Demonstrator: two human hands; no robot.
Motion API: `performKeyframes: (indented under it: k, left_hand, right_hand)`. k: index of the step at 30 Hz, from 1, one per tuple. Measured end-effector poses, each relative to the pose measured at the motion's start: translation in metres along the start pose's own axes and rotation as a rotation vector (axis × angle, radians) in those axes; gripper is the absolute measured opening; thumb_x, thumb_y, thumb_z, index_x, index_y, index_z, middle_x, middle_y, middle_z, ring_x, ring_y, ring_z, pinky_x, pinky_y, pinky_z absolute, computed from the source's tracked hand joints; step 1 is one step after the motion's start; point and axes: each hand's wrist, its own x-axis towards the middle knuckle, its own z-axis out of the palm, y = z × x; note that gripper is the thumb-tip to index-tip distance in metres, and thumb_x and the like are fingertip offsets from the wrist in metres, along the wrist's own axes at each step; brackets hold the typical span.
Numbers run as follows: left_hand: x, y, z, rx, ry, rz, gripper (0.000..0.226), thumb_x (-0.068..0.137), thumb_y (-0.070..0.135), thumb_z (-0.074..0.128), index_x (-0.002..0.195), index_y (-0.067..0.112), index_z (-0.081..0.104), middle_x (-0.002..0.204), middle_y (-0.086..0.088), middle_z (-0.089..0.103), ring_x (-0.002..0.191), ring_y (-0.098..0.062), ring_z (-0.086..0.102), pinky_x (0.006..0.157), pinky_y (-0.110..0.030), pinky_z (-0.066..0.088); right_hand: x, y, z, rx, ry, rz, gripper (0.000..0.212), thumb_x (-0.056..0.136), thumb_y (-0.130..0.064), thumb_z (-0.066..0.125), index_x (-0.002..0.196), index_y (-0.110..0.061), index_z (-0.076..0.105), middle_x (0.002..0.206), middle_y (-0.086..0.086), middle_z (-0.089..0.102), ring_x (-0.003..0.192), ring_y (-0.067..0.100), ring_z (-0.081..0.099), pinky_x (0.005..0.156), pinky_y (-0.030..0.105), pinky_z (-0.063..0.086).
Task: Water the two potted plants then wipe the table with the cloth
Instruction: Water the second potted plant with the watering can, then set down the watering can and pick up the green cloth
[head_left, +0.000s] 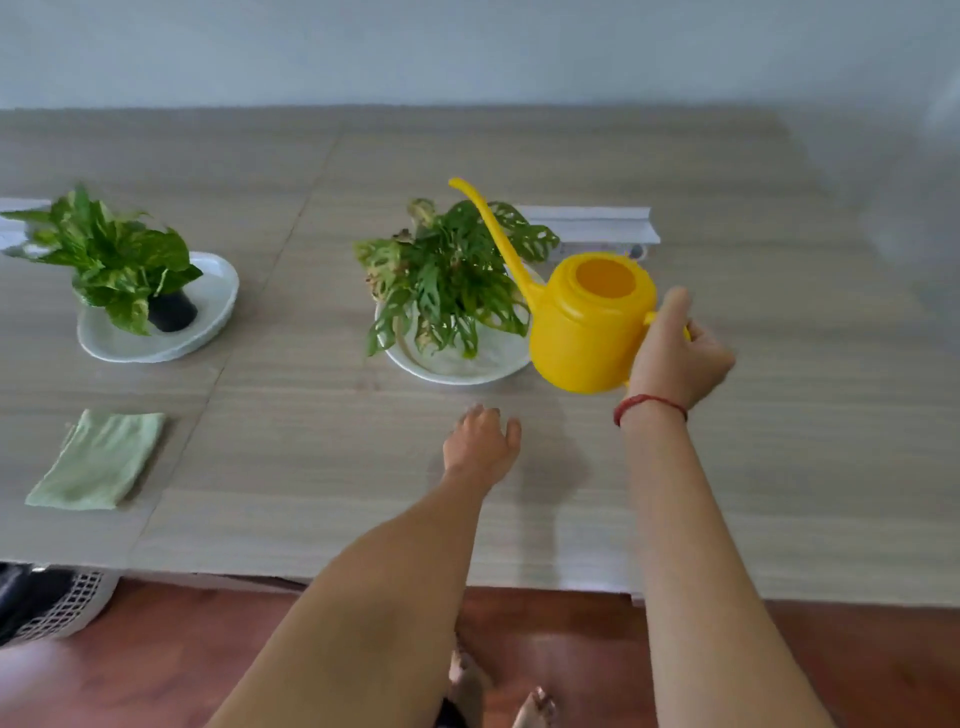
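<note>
My right hand (675, 353) grips the handle of a yellow watering can (587, 322), held above the table just right of the middle potted plant (447, 275). The can's long spout rises up and to the left over that plant's leaves. This plant stands on a white plate (457, 366). A second potted plant (114, 260) in a black pot sits on another white plate (213, 291) at the left. A folded green cloth (98, 460) lies near the front left of the table. My left hand (483, 447) rests open on the table, in front of the middle plant.
The wooden table (779, 441) reaches a pale wall at the back. A white rail-like strip (597, 223) lies behind the middle plant. A white mesh basket (57, 608) stands on the red-brown floor at lower left, under the table's front edge.
</note>
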Motion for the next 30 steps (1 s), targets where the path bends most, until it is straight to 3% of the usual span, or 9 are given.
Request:
performKeyframes:
  k: [5,9,12,14,20,25,28,30]
  left_hand:
    - [0.014,0.032,0.049,0.142,-0.091,0.177,0.057,0.099,0.041,0.040,0.148,0.012,0.031,0.157,-0.014,0.022,0.145,-0.026,0.018,0.115,-0.039,0.021]
    - [0.018,0.037,0.083,0.198,-0.145,0.135,0.062,0.101,0.043,0.031,0.154,0.019,0.010,0.161,-0.013,-0.004,0.149,-0.025,-0.004,0.119,-0.042,0.003]
    - [0.017,0.034,0.104,0.266,-0.157,0.087,0.067,0.100,0.052,0.020,0.153,0.022,-0.008,0.159,-0.010,-0.021,0.147,-0.024,-0.018,0.117,-0.042,-0.010]
    - [0.019,0.032,0.110,0.274,-0.154,0.074,0.069,0.099,0.054,0.018,0.152,0.023,-0.013,0.158,-0.009,-0.024,0.146,-0.023,-0.020,0.116,-0.042,-0.013]
    - [0.021,0.033,0.113,0.312,-0.185,0.055,0.069,0.098,0.056,0.013,0.151,0.024,-0.017,0.156,-0.009,-0.028,0.145,-0.023,-0.025,0.114,-0.042,-0.018]
    - [0.019,0.036,0.104,0.326,-0.236,0.051,0.069,0.098,0.057,0.012,0.151,0.025,-0.019,0.156,-0.008,-0.030,0.144,-0.021,-0.026,0.114,-0.040,-0.017]
    - [0.017,0.037,0.086,0.321,-0.309,0.072,0.067,0.099,0.056,0.014,0.152,0.027,-0.015,0.157,-0.007,-0.027,0.145,-0.020,-0.023,0.117,-0.040,-0.011]
    - [0.012,0.034,0.068,0.278,-0.310,0.065,0.066,0.100,0.054,0.016,0.153,0.026,-0.010,0.159,-0.008,-0.021,0.147,-0.020,-0.019,0.118,-0.041,-0.008]
  right_hand:
    - [0.036,0.059,-0.045,-0.108,0.153,0.059,0.054,0.086,-0.029,0.060,0.039,-0.013,0.038,0.044,0.002,0.035,0.049,0.018,0.034,0.047,0.032,0.022]
    - [0.052,0.105,-0.068,-0.169,0.174,0.099,0.054,0.089,-0.021,0.053,0.040,-0.016,0.032,0.043,0.000,0.026,0.047,0.016,0.025,0.051,0.028,0.023]
    - [0.054,0.133,-0.077,-0.152,0.179,0.171,0.057,0.092,-0.028,0.053,0.039,-0.019,0.035,0.043,-0.002,0.030,0.041,0.011,0.032,0.048,0.028,0.027]
    - [0.053,0.146,-0.080,-0.104,0.186,0.219,0.054,0.092,-0.036,0.055,0.042,-0.019,0.042,0.045,-0.001,0.037,0.043,0.010,0.037,0.046,0.028,0.030]
    - [0.045,0.164,-0.084,-0.121,0.093,0.181,0.054,0.094,-0.038,0.055,0.048,-0.012,0.042,0.050,0.002,0.040,0.050,0.016,0.039,0.052,0.029,0.035]
    - [0.044,0.161,-0.083,-0.245,0.089,0.164,0.044,0.096,-0.040,0.049,0.079,-0.001,0.060,0.084,0.017,0.062,0.085,0.033,0.058,0.072,0.032,0.043]
    - [0.040,0.144,-0.085,-0.330,0.154,0.124,0.038,0.093,-0.042,0.053,0.098,-0.005,0.060,0.107,0.013,0.062,0.108,0.030,0.055,0.097,0.041,0.037]
    - [0.034,0.124,-0.082,-0.332,0.173,0.008,0.039,0.091,-0.043,0.053,0.107,-0.008,0.059,0.115,0.011,0.060,0.117,0.030,0.050,0.102,0.043,0.031]
